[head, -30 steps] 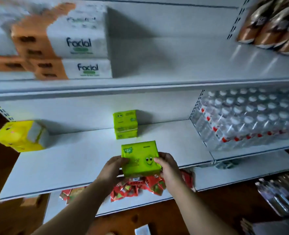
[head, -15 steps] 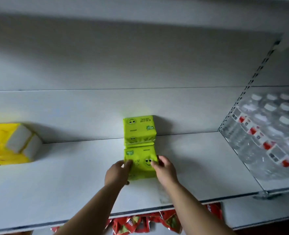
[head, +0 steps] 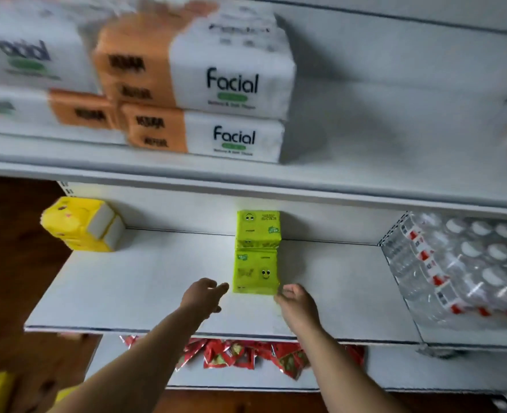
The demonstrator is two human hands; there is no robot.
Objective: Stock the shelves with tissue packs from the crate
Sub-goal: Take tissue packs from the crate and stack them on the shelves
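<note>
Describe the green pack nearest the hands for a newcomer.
On the white middle shelf, lime-green packs sit midway between yellow packs and bottled water. The front pack lies flat just beyond the left hand and right hand; the others stand stacked behind it.

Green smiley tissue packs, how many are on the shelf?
2 show clearly on the shelf: the back pack at the rear, and the front pack touching it. Another may hide under the back pack.
</note>
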